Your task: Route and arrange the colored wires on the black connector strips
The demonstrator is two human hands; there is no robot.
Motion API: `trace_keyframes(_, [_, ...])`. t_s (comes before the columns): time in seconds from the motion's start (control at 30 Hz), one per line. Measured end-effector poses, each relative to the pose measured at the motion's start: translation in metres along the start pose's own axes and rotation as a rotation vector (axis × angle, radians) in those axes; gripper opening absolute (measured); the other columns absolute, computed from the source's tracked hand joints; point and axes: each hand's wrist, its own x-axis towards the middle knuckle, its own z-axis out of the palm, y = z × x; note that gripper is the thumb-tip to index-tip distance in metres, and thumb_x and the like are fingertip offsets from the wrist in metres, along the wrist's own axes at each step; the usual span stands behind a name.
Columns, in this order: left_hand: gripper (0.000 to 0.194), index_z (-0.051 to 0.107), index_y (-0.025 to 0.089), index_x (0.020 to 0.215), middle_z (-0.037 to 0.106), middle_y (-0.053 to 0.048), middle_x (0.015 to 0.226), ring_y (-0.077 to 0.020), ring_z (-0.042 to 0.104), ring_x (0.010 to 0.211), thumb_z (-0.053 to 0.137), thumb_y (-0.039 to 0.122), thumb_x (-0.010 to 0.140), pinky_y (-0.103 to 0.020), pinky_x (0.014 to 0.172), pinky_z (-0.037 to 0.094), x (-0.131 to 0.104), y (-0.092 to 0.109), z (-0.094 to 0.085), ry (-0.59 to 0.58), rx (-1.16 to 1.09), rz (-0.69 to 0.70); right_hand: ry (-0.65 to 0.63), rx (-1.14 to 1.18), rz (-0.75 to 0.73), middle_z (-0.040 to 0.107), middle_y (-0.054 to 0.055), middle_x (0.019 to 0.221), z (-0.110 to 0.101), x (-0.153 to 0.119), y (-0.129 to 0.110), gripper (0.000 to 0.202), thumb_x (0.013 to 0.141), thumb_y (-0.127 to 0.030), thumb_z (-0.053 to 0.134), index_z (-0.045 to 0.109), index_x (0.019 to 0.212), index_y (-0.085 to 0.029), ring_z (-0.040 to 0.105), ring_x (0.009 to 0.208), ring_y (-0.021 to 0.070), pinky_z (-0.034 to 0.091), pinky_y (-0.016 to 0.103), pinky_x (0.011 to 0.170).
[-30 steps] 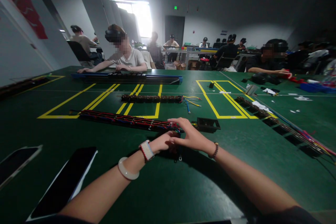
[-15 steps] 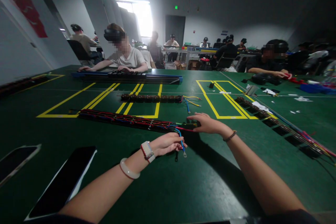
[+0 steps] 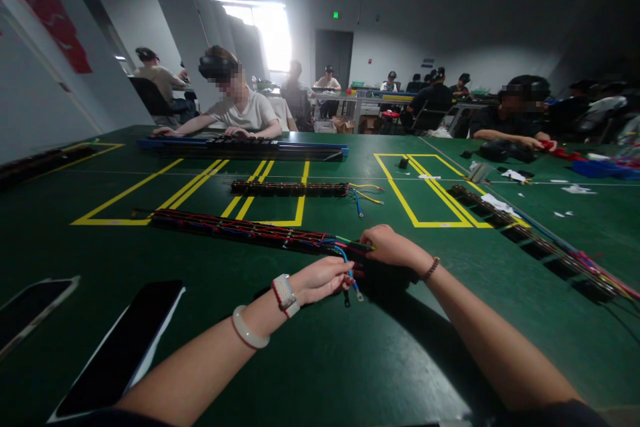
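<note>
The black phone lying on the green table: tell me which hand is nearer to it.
Left. The left hand pinches the blue wire a short way right of the black phone. The right hand lies farther right, past the left hand, on the long wire harness's end.

We see a dim hall lit mostly by 1 bright window (image 3: 273,30) at the far left, blown out to white, with glare spilling down the grey wall (image 3: 430,20) beside it. The green table (image 3: 320,353) stays dark, and both forearms throw soft shadows toward us. Straight lines bow at the edges from wide-angle distortion. Far figures look soft; corners fall into darkness.
</note>
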Motion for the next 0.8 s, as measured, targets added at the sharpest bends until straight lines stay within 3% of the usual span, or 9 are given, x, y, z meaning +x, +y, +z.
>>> trace_keyframes(0.2, [0.017, 0.053, 0.012, 0.084, 0.054, -0.002, 0.078, -0.0058, 0.049, 0.065, 0.040, 0.015, 0.093, -0.019, 0.064, 0.038, -0.001, -0.003, 0.005, 0.058, -0.030, -0.006, -0.051, 0.125, -0.040, 0.068, 0.006, 0.085, -0.002, -0.006, -0.024, 0.018, 0.075, -0.027, 0.065, 0.067, 0.090, -0.018, 0.062, 0.079, 0.0179, 0.042, 0.025, 0.066])
trace_keyframes(0.4, [0.012, 0.051, 0.013, 0.082, 0.051, 0.000, 0.069, -0.0062, 0.047, 0.059, 0.042, 0.015, 0.091, -0.019, 0.057, 0.035, 0.005, -0.010, 0.000, 0.099, -0.060, 0.042, -0.057, 0.193, -0.060, 0.067, 0.005, 0.085, -0.004, -0.010, -0.037, 0.019, 0.074, -0.024, 0.064, 0.067, 0.092, -0.018, 0.061, 0.079, 0.0167, 0.041, 0.024, 0.065])
trace_keyframes(0.6, [0.011, 0.048, 0.011, 0.080, 0.045, 0.002, 0.061, -0.0026, 0.035, 0.046, 0.048, 0.019, 0.088, -0.016, 0.045, 0.020, 0.007, -0.013, -0.003, 0.011, -0.043, 0.046, -0.097, 0.223, 0.057, 0.067, 0.008, 0.090, -0.012, -0.011, -0.041, 0.046, 0.065, -0.050, 0.072, 0.067, 0.097, -0.017, 0.060, 0.077, 0.0196, 0.041, 0.026, 0.060])
trace_keyframes(0.7, [0.012, 0.047, 0.011, 0.078, 0.043, 0.003, 0.059, -0.0011, 0.030, 0.043, 0.047, 0.017, 0.089, -0.016, 0.043, 0.018, 0.005, -0.010, -0.004, 0.004, -0.074, 0.030, -0.118, 0.238, 0.059, 0.067, 0.009, 0.090, -0.011, -0.007, -0.034, 0.046, 0.071, -0.053, 0.068, 0.067, 0.099, -0.017, 0.061, 0.079, 0.0202, 0.042, 0.027, 0.063])
trace_keyframes(0.8, [0.011, 0.048, 0.010, 0.081, 0.048, 0.002, 0.061, -0.0002, 0.027, 0.041, 0.048, 0.018, 0.089, -0.015, 0.041, 0.016, 0.003, -0.007, -0.007, 0.016, -0.058, 0.006, -0.047, 0.192, 0.044, 0.068, 0.006, 0.086, -0.006, -0.001, -0.023, 0.029, 0.082, -0.045, 0.061, 0.069, 0.093, -0.019, 0.061, 0.080, 0.0187, 0.040, 0.032, 0.079])
